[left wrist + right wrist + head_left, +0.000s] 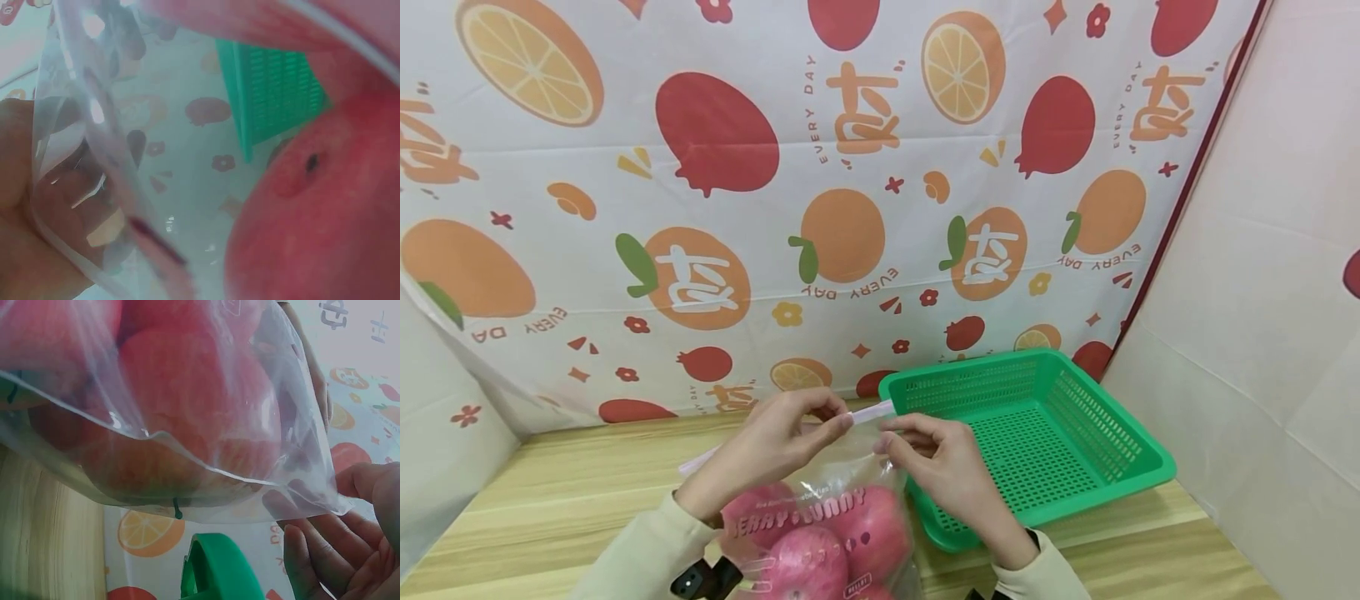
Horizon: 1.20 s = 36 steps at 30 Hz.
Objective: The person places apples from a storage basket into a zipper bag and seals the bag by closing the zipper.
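A clear printed zip bag stands upright at the front of the table, filled with several red apples. My left hand pinches the pale strip along the bag's top between thumb and forefinger. At the bag's upper right corner, my right hand holds the plastic edge between thumb and fingers. The right wrist view shows that corner beside the thumb, with the other fingers spread behind it. Through the plastic in the left wrist view, an apple is visible close up.
A green plastic basket with slotted walls stands right of the bag, with its mesh floor in sight. Behind the wooden table hangs a fruit-patterned cloth. A white side wall rises at the right.
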Motion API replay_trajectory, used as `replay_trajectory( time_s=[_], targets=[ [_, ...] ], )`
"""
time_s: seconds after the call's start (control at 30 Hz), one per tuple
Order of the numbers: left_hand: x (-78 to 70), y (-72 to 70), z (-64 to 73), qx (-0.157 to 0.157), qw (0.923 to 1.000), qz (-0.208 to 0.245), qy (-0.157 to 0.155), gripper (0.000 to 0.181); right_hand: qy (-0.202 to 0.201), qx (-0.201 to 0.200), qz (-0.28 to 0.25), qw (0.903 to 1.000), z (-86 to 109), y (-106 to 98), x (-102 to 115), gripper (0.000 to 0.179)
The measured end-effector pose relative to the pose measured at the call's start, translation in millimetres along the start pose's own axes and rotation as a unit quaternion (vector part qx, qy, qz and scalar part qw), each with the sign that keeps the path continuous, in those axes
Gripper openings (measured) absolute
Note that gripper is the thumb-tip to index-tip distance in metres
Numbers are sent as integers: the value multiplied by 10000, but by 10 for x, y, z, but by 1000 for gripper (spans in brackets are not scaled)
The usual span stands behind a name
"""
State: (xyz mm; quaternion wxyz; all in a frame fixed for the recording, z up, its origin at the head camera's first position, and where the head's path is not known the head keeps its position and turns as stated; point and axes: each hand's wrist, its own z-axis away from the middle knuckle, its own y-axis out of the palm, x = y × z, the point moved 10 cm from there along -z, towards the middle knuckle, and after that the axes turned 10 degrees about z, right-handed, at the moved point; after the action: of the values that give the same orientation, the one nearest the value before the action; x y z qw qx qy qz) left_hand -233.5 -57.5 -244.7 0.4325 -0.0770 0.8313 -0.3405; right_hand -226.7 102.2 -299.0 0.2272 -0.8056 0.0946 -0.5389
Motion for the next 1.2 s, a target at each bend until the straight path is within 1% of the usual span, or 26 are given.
replay_trajectory(
  time_s=[0.07, 0.17, 0.3, 0.5, 0.73, 0.8, 0.93, 1.1, 1.2],
  targets=[
    [-10, 32, -4, 107, 9997, 197, 100, 10, -46, -77, 34, 10000, 0, -14, 5, 23],
    [-4, 65, -11, 214, 9985, 485, 170, 9, -151, -263, 175, 9994, -6, -47, 19, 23],
    [4, 75, -18, 220, 9982, 513, 201, 9, -341, -491, 260, 9979, -11, -82, 47, 21],
    [9, 70, -6, 63, 9992, 358, 185, 5, -536, -617, 270, 9963, -3, -104, 86, 19],
    [7, 52, 53, -111, 9998, -89, 149, 7, -469, -431, -259, 9976, -7, -67, 71, 24],
    [9, 32, 72, -179, 9996, -166, 146, 7, -453, -436, -261, 9977, -8, -68, 67, 24],
    [14, -3, 116, -341, 9990, -260, 147, 6, -451, -480, -85, 9978, -9, -80, 70, 24],
    [-16, -29, 151, -585, 9973, -331, 298, 11, -525, -651, 332, 9959, -2, -120, 85, 22],
    [-22, -49, 172, -701, 9964, -341, 342, 9, -598, -713, 453, 9946, 2, -131, 99, 19]
  ],
)
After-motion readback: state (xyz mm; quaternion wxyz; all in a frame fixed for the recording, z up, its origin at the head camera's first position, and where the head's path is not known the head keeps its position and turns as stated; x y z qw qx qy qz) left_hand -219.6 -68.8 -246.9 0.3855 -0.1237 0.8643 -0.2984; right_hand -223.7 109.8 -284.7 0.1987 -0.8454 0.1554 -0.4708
